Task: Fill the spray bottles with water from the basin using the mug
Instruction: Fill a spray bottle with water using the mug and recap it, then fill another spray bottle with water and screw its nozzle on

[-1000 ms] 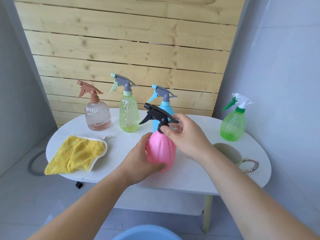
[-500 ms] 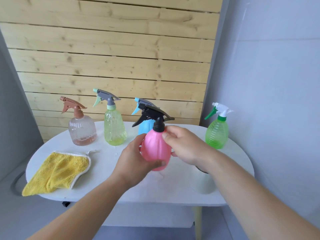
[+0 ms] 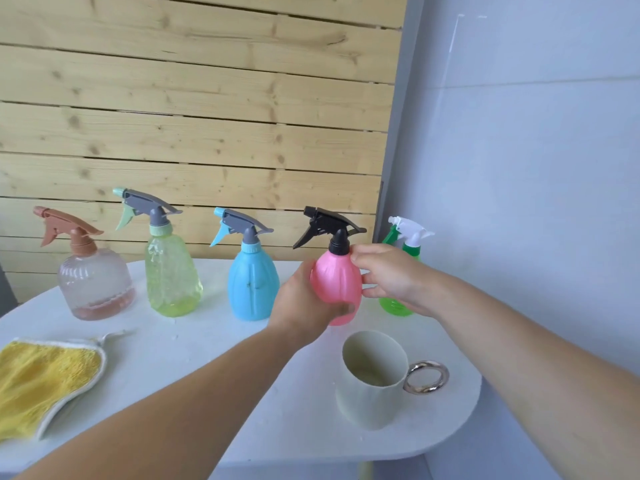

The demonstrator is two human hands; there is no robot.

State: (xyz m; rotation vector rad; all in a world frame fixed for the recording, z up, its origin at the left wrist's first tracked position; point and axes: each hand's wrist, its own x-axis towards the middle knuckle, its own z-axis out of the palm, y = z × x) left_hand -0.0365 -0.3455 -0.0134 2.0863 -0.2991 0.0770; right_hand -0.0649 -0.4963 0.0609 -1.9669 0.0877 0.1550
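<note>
My left hand (image 3: 304, 299) wraps the lower left side of a pink spray bottle (image 3: 337, 284) with a black trigger head, held upright just over the white table (image 3: 214, 341). My right hand (image 3: 391, 277) holds the bottle's right shoulder, fingertips near the black collar. A pale cream mug (image 3: 372, 379) with a shiny ring handle stands in front of the bottle, open side toward me. In a row at the back stand a clear bottle with a brown head (image 3: 93, 282), a yellow-green bottle (image 3: 171, 271) and a blue bottle (image 3: 252, 282). The basin is out of view.
A green bottle with a white head (image 3: 403, 271) stands behind my right hand, mostly hidden. A yellow cloth (image 3: 41, 379) lies at the table's left front. A wooden slat wall rises behind the table, a grey wall on the right.
The pink bottle has moved away from me and to the right, into line with the row of bottles. The view has tilted up; the mug has come into full view.
</note>
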